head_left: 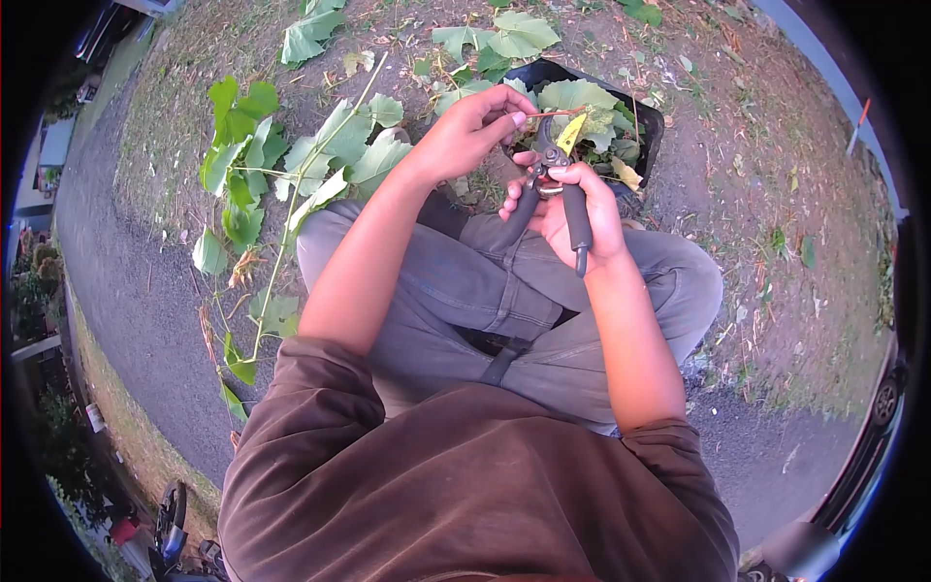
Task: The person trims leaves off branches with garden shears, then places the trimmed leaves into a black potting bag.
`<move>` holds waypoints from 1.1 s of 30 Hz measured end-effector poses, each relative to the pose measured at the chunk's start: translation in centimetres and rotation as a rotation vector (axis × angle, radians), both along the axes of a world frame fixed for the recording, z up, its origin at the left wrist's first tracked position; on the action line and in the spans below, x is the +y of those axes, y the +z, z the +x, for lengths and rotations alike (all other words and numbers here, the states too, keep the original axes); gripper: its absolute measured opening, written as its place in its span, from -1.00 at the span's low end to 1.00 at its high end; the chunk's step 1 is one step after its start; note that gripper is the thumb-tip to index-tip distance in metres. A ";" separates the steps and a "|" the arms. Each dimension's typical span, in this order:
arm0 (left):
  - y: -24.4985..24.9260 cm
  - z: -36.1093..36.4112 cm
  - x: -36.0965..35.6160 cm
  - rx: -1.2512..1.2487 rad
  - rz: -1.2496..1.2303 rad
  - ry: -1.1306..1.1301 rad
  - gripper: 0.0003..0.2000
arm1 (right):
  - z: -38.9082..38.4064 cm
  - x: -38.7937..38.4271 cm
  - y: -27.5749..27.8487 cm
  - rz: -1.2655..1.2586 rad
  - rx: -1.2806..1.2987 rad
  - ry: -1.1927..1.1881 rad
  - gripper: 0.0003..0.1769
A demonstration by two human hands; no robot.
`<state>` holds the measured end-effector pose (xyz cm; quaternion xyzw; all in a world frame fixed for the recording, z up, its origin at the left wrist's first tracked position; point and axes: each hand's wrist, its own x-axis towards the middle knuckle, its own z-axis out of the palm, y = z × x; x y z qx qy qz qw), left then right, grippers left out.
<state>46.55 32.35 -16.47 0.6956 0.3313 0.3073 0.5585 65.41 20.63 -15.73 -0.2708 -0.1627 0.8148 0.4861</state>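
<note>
My left hand (470, 134) pinches a thin reddish stem (558, 113) between thumb and fingertips, and the stem runs to the right across the tips of the pruning shears. My right hand (593, 218) grips the pruning shears (576, 221) by their dark handles, which are spread apart. Their blades (547, 136) point away from me, close to the stem. A yellow leaf (571, 134) shows beside the blades. Just beyond my hands stands a black container (652, 145) with cut green leaves (582, 97) in it.
On the left, a long green vine cutting (281, 254) with broad leaves lies over the ground beside my knee. More large leaves (524, 35) are scattered beyond the container. My crossed legs (427, 281) lie under my forearms. Dark pavement (126, 242) borders the patchy grass.
</note>
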 end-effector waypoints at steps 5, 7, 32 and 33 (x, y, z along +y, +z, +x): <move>0.1 0.2 -0.2 -0.054 -0.071 -0.021 -0.83 | 0.3 0.2 -0.5 -0.067 0.201 0.027 -0.42; 0.3 0.3 -0.4 -0.061 -0.044 -0.019 -0.83 | 0.2 0.1 -0.6 -0.070 0.231 0.021 -0.41; 2.3 1.7 -2.9 0.198 0.178 -0.119 -0.88 | -1.1 -0.3 -1.2 0.092 -0.339 -0.299 -0.64; 2.5 1.7 -2.9 0.199 0.159 -0.126 -0.88 | -1.1 -0.3 -1.1 0.083 -0.322 -0.292 -0.64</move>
